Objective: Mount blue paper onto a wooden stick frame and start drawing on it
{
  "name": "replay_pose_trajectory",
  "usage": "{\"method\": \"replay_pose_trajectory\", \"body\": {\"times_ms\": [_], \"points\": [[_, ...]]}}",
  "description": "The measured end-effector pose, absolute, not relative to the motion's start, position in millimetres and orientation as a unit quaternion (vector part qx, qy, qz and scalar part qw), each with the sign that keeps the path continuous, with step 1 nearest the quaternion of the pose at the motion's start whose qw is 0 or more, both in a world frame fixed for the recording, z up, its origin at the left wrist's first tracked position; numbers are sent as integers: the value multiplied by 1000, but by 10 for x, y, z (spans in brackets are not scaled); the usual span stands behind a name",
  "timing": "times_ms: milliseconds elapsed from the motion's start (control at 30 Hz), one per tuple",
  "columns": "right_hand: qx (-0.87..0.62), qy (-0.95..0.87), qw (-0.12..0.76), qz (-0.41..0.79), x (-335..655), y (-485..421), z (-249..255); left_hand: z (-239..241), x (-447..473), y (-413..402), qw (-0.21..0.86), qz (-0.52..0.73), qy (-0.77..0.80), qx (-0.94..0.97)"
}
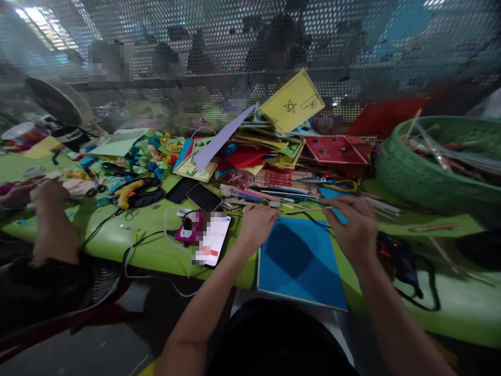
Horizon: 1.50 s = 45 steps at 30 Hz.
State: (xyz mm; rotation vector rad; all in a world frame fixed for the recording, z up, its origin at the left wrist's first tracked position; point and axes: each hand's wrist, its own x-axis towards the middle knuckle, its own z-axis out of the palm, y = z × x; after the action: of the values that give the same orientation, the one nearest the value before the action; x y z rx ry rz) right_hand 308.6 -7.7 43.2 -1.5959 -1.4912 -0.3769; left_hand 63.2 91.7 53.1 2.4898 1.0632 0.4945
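Craft wkshop: coloured paper pile (270, 141), glue gun (135, 193), green table (156, 245).

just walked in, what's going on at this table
A person at a green table holds a thin stick between the left hand and right hand, at the far edge of a blue sheet. Coloured paper is piled behind, a green basket sits to the right, and another person's hands work at the left.

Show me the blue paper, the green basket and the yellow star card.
blue paper (301, 266): head view, middle of the sheet.
green basket (415, 177): head view, outer wall.
yellow star card (291, 102): head view, middle of its face.
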Motion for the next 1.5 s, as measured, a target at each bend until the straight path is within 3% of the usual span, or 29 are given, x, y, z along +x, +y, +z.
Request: {"method": "replay_pose_trajectory", "body": {"times_ms": [333,667,1067,1500], "points": [[-598,-719,326,-137,2928,-18,138,456,638,1008,215,172,365,889],[-624,-720,288,-99,3056,-51,-58,295,406,1192,206,187,467,840],[-610,-759,209,-91,2938,155,39,325,401,1163,192,171,483,837],[-605,-768,194,-77,2885,231,-35,290,423,1139,163,165,459,857]]}}
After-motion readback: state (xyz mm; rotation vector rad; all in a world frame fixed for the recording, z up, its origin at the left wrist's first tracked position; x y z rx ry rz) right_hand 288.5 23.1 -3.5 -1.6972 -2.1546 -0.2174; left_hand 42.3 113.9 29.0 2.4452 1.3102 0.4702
